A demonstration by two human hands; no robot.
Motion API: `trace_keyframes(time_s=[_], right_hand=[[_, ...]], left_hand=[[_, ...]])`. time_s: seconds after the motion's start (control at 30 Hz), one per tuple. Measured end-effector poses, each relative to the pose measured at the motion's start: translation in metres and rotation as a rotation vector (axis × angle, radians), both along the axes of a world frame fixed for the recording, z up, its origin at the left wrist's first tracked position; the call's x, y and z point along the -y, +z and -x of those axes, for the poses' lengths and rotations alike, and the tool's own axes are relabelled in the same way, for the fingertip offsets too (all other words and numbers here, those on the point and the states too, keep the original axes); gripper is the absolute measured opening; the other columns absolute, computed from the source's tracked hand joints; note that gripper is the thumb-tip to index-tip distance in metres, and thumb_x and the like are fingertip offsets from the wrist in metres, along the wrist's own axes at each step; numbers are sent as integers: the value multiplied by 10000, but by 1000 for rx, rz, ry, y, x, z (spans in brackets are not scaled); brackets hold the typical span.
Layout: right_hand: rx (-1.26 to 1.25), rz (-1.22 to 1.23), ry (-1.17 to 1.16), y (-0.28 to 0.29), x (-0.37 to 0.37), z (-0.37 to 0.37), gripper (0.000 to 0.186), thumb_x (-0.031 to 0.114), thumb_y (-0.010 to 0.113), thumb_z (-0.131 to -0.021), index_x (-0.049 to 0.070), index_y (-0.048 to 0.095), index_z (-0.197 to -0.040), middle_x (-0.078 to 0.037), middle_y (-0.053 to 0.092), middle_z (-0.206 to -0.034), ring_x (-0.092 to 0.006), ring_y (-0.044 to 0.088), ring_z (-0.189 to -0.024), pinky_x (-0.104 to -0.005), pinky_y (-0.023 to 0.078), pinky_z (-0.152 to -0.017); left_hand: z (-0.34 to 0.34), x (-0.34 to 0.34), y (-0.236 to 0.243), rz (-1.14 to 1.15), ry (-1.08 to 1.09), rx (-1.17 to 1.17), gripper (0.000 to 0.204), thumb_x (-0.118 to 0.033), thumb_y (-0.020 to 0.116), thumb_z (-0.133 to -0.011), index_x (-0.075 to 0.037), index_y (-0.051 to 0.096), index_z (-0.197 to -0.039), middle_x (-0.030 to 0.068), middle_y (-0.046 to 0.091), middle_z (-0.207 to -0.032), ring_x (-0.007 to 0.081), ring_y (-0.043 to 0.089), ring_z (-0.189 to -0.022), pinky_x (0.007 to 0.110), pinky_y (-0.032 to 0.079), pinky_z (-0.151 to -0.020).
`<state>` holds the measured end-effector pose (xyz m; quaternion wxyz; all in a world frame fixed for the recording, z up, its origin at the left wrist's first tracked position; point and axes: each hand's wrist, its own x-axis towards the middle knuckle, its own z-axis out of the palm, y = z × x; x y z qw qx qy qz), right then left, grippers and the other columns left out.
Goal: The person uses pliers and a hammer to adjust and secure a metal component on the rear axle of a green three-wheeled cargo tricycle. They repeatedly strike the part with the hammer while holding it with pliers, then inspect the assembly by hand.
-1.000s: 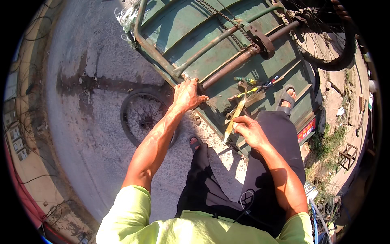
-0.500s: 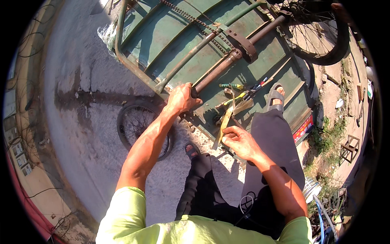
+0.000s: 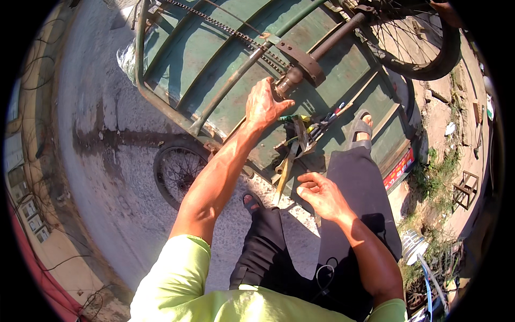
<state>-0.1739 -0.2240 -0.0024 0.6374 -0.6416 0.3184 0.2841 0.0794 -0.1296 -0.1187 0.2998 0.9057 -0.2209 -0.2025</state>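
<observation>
A green cart [image 3: 214,91] lies with its ribbed underside up in front of me. My left hand [image 3: 264,104] is closed round the brown axle tube [image 3: 290,80], close beside the sprocket guard [image 3: 303,61]; the palm side is hidden. Low on the right, my right hand [image 3: 321,196] hangs over the cart's near edge with thumb and fingers drawn together. Whatever they may pinch is too small to make out. Between the hands, a heap of hand tools [image 3: 316,129] with coloured handles lies on the cart, beside a long yellowish strip [image 3: 286,172].
A chain [image 3: 230,33] runs to the sprocket. One spoked wheel [image 3: 179,174] is at the left, another [image 3: 424,43] at the upper right, with another person's hand [image 3: 446,12] beside it. My sandalled foot [image 3: 362,129] rests on the cart. A metal frame [image 3: 465,190] stands at the right.
My left hand has moved up along the axle tube, nearer the sprocket. My right hand has drawn slightly away from the yellowish strip. The whole view has shifted a little.
</observation>
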Motion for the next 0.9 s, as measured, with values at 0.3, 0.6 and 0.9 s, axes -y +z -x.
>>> trace_keyframes(time_s=[0.3,0.6,0.9], right_hand=[[-29,-60,-57,3,6,2,450,263,740,-952,13,642,-1314,-92,715,-1094,-140,668,-936,-325,555,-845],[-2,-50,-83,1,10,5,475,221,716,-922,-34,618,-1311,-96,730,-1040,-159,710,-930,-328,568,-818],[2,-104,-84,0,10,4,499,246,714,-929,-26,606,-1334,-79,732,-1014,-154,708,-934,-324,558,-831]], left_hand=[[-6,25,-14,-19,-2,133,928,-459,937,-688,24,558,-1384,201,656,-1266,371,607,-1205,458,508,-1022],[-5,26,-11,-34,-9,84,962,-428,934,-698,23,513,-1435,213,626,-1353,359,574,-1299,444,466,-1105],[4,28,-17,-24,16,224,899,-401,955,-671,-9,547,-1369,178,618,-1250,368,563,-1218,466,479,-1043]])
